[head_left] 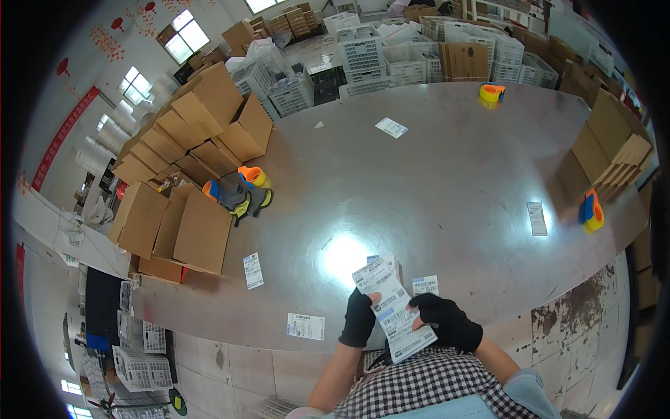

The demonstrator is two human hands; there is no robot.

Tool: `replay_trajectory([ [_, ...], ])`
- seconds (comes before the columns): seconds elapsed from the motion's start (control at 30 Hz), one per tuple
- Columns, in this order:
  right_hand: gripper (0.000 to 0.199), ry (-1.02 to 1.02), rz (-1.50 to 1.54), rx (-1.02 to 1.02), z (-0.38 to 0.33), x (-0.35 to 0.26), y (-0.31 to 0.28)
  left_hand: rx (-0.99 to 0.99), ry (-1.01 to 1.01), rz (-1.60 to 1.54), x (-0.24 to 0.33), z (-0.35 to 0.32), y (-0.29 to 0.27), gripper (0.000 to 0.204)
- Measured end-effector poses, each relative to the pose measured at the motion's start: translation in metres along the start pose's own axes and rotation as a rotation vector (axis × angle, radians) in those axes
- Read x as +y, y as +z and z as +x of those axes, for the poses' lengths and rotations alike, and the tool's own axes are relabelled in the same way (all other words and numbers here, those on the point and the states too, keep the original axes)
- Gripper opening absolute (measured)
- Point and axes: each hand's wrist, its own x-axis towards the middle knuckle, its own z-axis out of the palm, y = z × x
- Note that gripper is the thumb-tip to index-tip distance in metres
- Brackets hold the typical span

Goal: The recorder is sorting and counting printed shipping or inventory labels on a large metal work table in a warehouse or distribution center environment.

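Close to my body, at the table's near edge, I hold a bundle of white printed labels [395, 312] with barcodes and blue bands. My left hand [358, 320], in a black glove with bare fingertips, is closed on the bundle's left edge, thumb on top. My right hand [447, 322], gloved alike, pinches its right side. The fingers beneath are hidden. Just behind my right hand, a loose label [425, 285] lies on the metal table [419, 195]. Left of my left hand are another label [305, 326] and, farther off, a tilted one [253, 271].
Open cardboard boxes [199, 230] crowd the left side, near grey-yellow gloves [248, 202] and a tape dispenser [253, 177]. Labels lie at the far middle [391, 127] and right [537, 218]. More dispensers stand far back [491, 93] and right [592, 211], beside flattened cartons [611, 143].
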Motion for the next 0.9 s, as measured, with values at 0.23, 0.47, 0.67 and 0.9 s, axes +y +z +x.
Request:
replay_trajectory([
  [0.23, 0.032, 0.425, -0.207, 0.051, 0.004, 0.008, 0.018, -0.264, -0.019, -0.190, 0.003, -0.022, 0.012, 0.059],
  [0.47, 0.039, 0.412, -0.080, 0.485, 0.011, 0.006, 0.030, -0.272, 0.022, 0.138, 0.001, -0.028, 0.024, 0.061],
  [0.67, 0.033, 0.481, 0.122, 0.067, -0.001, 0.011, 0.021, -0.248, 0.054, -0.135, 0.012, -0.032, 0.021, 0.064],
  [0.9, 0.029, 0.364, -0.112, 0.120, 0.004, -0.015, 0.010, -0.128, -0.020, 0.044, 0.023, -0.023, 0.021, 0.049],
])
